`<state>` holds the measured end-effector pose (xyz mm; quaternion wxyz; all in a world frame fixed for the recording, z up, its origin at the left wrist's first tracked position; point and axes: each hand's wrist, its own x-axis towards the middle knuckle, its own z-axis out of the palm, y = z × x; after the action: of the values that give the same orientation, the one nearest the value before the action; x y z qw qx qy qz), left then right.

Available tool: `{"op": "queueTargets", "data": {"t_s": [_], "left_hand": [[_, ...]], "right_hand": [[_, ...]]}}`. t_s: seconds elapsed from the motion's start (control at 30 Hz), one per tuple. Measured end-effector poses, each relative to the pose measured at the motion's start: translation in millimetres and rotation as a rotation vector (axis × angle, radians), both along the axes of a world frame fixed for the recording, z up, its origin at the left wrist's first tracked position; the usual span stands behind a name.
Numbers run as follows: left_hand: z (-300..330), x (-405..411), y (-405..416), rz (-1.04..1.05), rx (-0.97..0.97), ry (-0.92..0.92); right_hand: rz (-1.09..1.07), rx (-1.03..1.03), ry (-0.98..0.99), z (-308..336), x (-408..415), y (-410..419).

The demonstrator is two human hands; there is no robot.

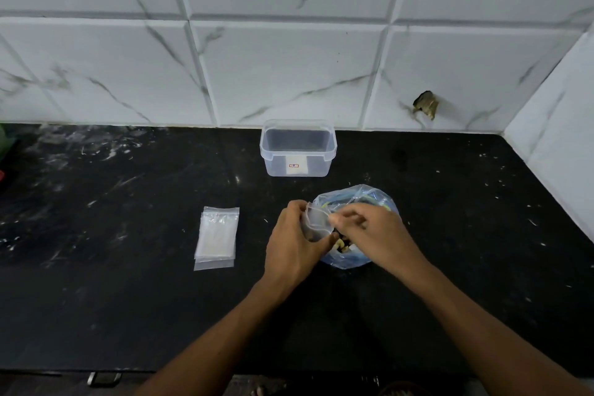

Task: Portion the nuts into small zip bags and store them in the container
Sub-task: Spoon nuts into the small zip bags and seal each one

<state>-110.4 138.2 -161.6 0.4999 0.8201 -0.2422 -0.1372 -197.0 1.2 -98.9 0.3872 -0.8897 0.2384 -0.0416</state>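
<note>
From the head camera, both hands meet over a black countertop (128, 299); the left hand (294, 244) curls its fingers (297, 206) round a small zip bag (316, 219), thumb below and fingertips at the bag's upper edge, so the clear bag stands between the two hands; the right hand (373, 235) pinches the near lip of that same bag with thumb and forefinger, its other fingers bent loosely behind; whether the bag's mouth is parted or sealed cannot be told.

Directly beneath and behind the right hand's fingers lies a larger bluish plastic bag (369, 194), open and crumpled on the counter; a few pale nuts (342, 247) show in it just below the left thumb, touching the bag's lower fold; most of the contents are hidden by the hands.

Beyond the fingertips, toward the wall, stands a clear lidless container (297, 151) with a small label on its front face, well apart from both hands and with nothing visible inside.

Off to the left of the left hand's knuckles, a flat stack of spare zip bags (217, 236) lies on the counter, apart from the hand; white marble-veined tiles (289, 67) rise behind the container.
</note>
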Motion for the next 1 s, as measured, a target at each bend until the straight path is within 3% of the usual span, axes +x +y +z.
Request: {"op": "queueTargets", "data": {"t_s": [0.03,0.23,0.33,0.47,0.63,0.87,1.0], "left_hand": [[3,-1,-1,0.016,-0.007,-0.019],[22,4,4,-0.048,-0.079,0.005],[36,16,17,-0.136,-0.116,0.109],[46,36,30,-0.208,-0.117,0.088],[53,44,29,-0.12,-0.132,0.053],[62,47,24,-0.109,-0.119,-0.092],[58,54,29,-0.091,-0.14,-0.063]], "right_hand": [[0.035,0.061,0.021,4,4,7],[0.056,-0.159,-0.037,4,17,4],[0.118,-0.135,-0.113,10,22,-6],[0.273,-0.12,-0.049,20,29,-12],[0.346,-0.058,-0.043,24,45,-12],[0.338,-0.155,-0.129,28,59,-6],[0.308,-0.109,-0.115,24,59,-8]]}}
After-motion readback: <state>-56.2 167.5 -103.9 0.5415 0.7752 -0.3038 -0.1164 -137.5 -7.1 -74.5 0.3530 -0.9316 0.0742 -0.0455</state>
